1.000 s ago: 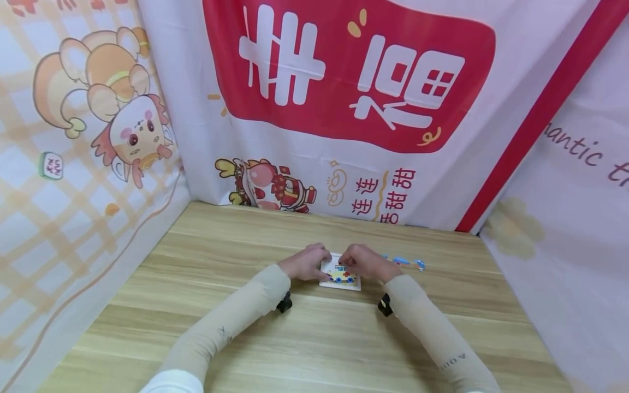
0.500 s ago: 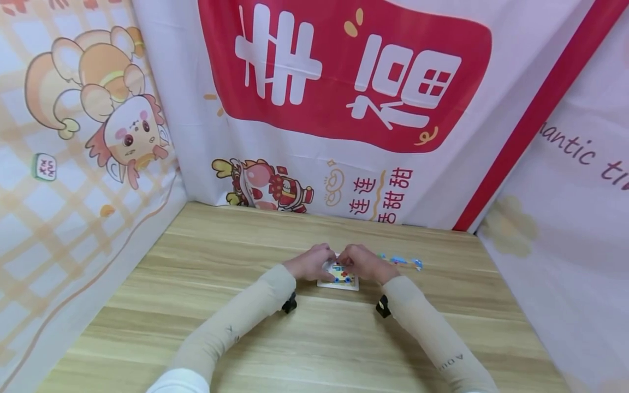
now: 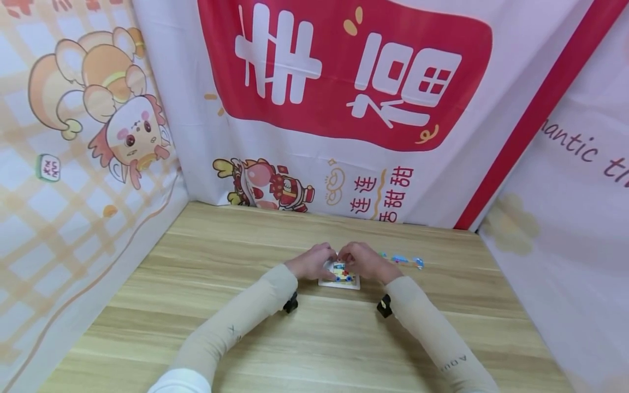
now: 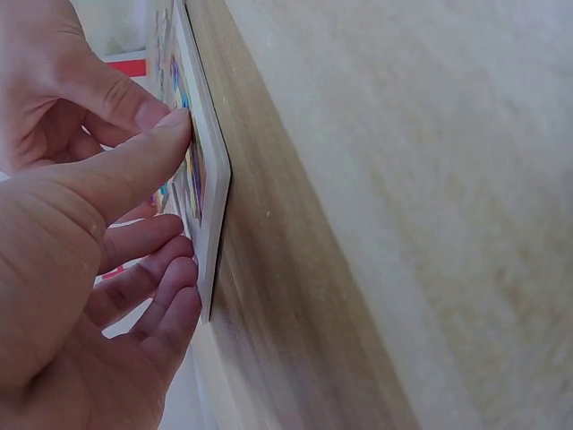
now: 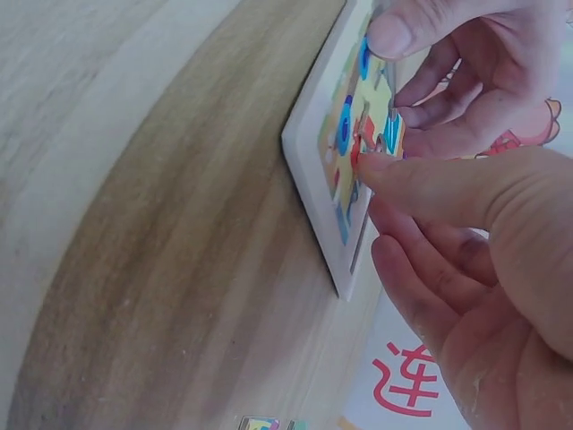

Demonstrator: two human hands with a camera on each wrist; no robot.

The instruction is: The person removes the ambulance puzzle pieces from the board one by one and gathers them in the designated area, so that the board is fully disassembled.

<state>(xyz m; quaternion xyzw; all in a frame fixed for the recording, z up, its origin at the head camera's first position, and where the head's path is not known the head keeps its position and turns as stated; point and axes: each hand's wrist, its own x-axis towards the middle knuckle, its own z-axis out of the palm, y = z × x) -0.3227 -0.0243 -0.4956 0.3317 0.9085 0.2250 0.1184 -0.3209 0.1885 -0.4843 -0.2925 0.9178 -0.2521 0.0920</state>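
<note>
A small white-framed puzzle board [image 3: 339, 285] lies flat on the table, its picture a yellow vehicle with blue wheels and a red cross. My left hand [image 3: 313, 262] is at the board's left side. In the left wrist view its thumb rests on the picture, while its other fingertips touch the frame [image 4: 218, 170]. From the right, my right hand [image 3: 362, 261] reaches over the picture. Its thumb and fingers pinch a small puzzle piece [image 5: 365, 134] by the red cross, mostly covered by the fingertips. The two hands' fingertips nearly meet above the board.
Several loose blue and coloured pieces [image 3: 400, 259] lie on the wooden table [image 3: 314, 338], right of the right hand. Printed cloth hangs behind [image 3: 295, 131] and along both sides of the table. Dark wrist cameras sit under both wrists.
My left hand has shifted slightly right, closer to the right hand, and its thumb has come further over the picture. My right hand stays at nearly the same spot. The loose pieces have not moved.
</note>
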